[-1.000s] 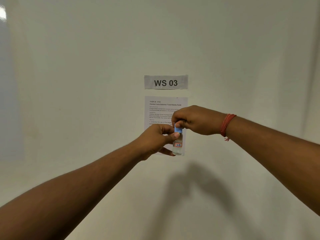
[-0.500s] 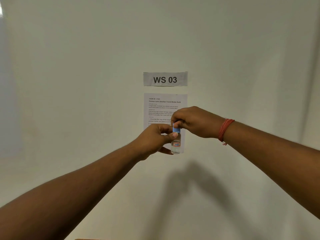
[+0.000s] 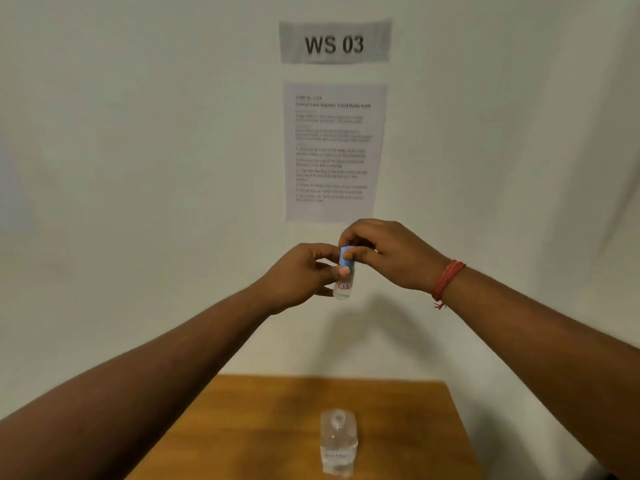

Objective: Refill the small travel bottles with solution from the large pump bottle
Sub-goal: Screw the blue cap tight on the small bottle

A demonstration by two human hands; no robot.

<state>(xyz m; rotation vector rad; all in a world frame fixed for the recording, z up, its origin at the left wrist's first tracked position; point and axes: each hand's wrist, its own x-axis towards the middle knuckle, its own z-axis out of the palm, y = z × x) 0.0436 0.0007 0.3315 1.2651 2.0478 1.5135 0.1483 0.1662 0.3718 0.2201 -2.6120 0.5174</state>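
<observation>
The left hand (image 3: 300, 276) holds a small bottle (image 3: 343, 287) upright in the air, its fingers pinching the clear body. The right hand (image 3: 384, 252) has its fingers pinched around the blue cap (image 3: 345, 255). Below, a large clear bottle (image 3: 338, 445) stands uncapped on the wooden surface (image 3: 263, 424).
</observation>
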